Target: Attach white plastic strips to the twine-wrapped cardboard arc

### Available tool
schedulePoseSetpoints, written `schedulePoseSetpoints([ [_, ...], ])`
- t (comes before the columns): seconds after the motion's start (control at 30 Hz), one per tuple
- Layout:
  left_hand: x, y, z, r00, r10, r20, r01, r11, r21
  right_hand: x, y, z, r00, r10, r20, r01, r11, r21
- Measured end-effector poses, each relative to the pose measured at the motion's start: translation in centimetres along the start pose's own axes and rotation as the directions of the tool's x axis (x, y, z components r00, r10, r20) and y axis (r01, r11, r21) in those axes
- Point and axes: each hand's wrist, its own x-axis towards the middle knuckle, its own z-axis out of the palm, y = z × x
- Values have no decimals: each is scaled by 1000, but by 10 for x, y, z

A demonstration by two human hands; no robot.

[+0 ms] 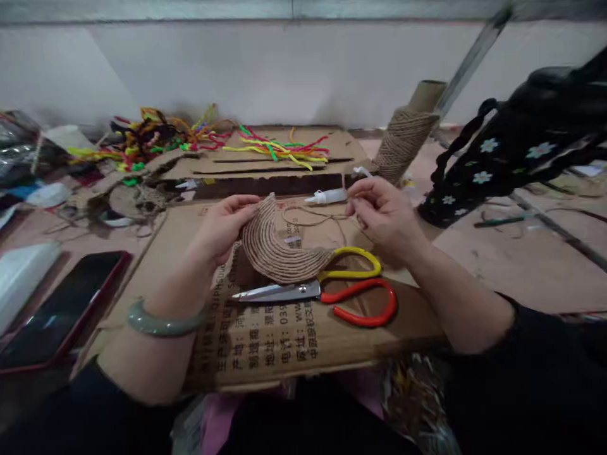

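Observation:
My left hand (pixel 222 226) grips the left edge of a curved piece wrapped in jute twine (pixel 275 249), held tilted over a flat sheet of cardboard (pixel 265 341). My right hand (pixel 385 215) pinches a small white glue bottle (pixel 327 197) by its rear end, nozzle pointing left toward the top of the twine piece. A loose strand of twine (pixel 313 221) runs from the piece toward my right hand. Scissors (pixel 327 292) with one yellow and one red handle lie on the cardboard just under the twine piece.
A large spool of jute twine (pixel 403 142) stands behind my right hand. Colourful pipe cleaners (pixel 279 148) and cardboard strips lie at the back. A dark phone (pixel 61 309) rests at the left. A black flowered bag (pixel 497 164) sits at the right.

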Motion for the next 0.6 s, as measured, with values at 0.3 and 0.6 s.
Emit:
schedulePoseSetpoints([
  [0.3, 8, -2, -1, 981, 132, -140, -157, 969, -188, -5, -12, 3, 915, 58, 398, 66, 955, -289],
  [0.6, 5, -1, -3, 984, 163, -72, -174, 965, -196, -6, -6, 3, 875, 231, 425, -216, 973, -84],
])
